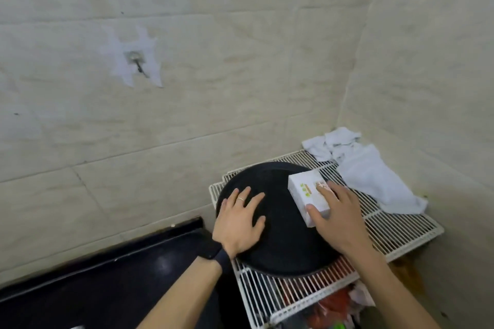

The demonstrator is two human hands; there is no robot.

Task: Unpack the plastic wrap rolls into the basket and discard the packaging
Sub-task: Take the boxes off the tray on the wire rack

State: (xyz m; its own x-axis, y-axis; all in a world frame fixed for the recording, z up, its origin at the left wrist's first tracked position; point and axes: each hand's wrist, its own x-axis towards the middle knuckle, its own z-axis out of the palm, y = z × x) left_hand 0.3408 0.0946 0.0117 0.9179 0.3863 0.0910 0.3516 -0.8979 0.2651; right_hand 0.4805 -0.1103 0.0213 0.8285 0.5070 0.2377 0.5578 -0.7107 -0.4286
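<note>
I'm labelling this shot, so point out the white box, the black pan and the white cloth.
white box (304,189), head view, its top face.
black pan (283,222), head view, its dark centre.
white cloth (374,176), head view, its middle fold.

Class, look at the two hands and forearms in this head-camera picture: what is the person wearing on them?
The left hand has a thin pale ring on one finger and a dark wristband, watch-like, on the wrist. The right hand shows no jewellery. Both forearms are bare, with no sleeves or gloves in view.
</note>
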